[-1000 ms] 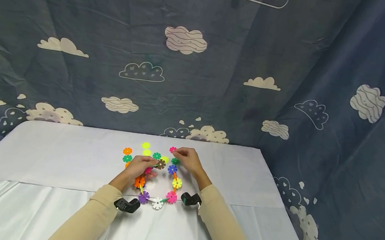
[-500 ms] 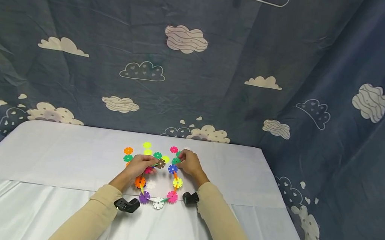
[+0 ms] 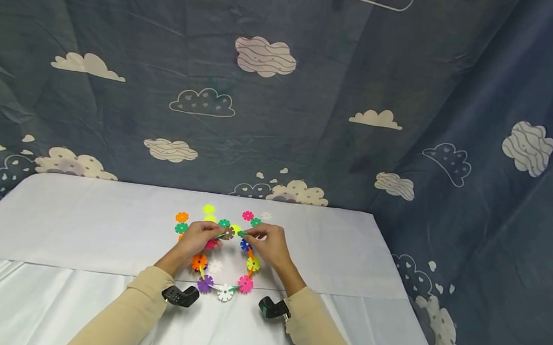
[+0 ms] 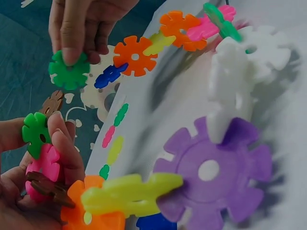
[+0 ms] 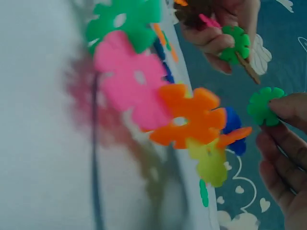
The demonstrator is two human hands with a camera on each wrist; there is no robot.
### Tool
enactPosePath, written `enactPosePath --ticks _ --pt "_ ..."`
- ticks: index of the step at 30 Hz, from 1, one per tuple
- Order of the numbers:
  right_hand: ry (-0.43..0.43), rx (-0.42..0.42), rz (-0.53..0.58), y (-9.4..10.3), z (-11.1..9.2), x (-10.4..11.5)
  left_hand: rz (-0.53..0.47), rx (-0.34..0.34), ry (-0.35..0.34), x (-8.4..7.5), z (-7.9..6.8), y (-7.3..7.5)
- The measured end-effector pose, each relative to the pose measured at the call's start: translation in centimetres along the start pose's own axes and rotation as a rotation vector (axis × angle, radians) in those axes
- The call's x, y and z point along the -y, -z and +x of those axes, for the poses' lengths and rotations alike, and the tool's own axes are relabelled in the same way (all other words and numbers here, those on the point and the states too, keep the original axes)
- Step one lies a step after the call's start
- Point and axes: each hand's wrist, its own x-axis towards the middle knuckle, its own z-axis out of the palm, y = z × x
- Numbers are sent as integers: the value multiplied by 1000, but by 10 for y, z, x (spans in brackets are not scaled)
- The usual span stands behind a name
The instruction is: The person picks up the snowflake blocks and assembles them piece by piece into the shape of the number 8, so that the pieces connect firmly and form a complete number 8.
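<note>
A chain of slotted, flower-shaped plastic discs curves in front of me, with a purple disc and a yellow disc among its links. My left hand pinches a green disc of the chain between thumb and fingers. A brown disc sticks out beyond it as the chain's end. The opposite end is a blue disc, just below my right hand in the head view. Thumb and fingertips of that hand pinch a loose green disc, a small gap away from the brown one.
Loose discs lie on the white tablecloth behind the hands: orange, yellow, pink and white. Another white disc lies inside the chain's curve. A dark cloud-patterned curtain hangs behind the table.
My right hand has taken a green disc from near the chain's blue end and carried it left toward the brown disc. The left hand has kept its grip almost in place.
</note>
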Motion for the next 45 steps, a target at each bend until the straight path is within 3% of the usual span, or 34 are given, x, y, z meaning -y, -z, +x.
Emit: enactPosePath --ticks 4,15,27,41,45 --pt "68 -17 -69 -4 -3 2 7 -25 13 -1 1 -1" --pt "211 -103 -95 -16 -6 5 -11 -36 -10 -2 1 1" --pt "175 -158 12 -21 -9 -2 3 -67 9 -3 -1 -2" --pt "176 -196 2 -24 -11 2 -19 -82 33 -4 -1 -2" --pt "209 -208 -14 -24 -10 1 -32 -75 11 -3 -1 -4"
